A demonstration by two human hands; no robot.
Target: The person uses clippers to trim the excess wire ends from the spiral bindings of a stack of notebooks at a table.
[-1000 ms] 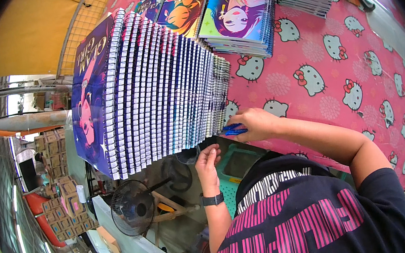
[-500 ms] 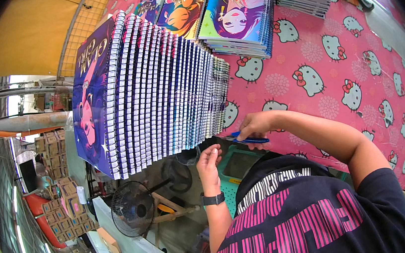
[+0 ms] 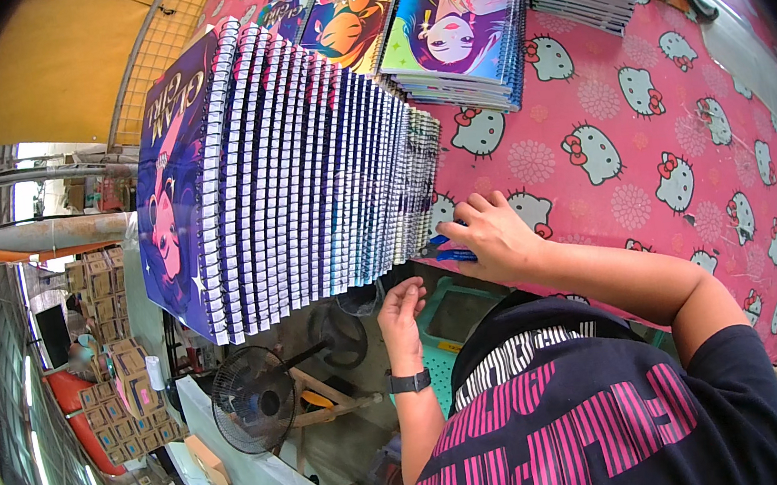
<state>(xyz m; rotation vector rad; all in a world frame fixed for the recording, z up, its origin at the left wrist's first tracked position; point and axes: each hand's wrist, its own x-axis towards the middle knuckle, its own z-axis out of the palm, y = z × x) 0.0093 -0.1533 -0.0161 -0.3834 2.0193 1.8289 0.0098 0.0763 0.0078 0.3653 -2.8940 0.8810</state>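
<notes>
- Right hand (image 3: 501, 241) grips blue-handled pliers (image 3: 457, 255) beside 1 row of spiral-bound notebooks (image 3: 303, 166).
- Left hand (image 3: 401, 304), half-curled near them; cannot tell if gripping anything.

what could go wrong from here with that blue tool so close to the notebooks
The blue tool in the right hand points at the lower end of the notebook stack, so a slip might nick a coil or cover. The stack is tall and seems close to the table edge, so a bump could topple it. The left hand is near the tool's tip, so it might get poked.
</notes>
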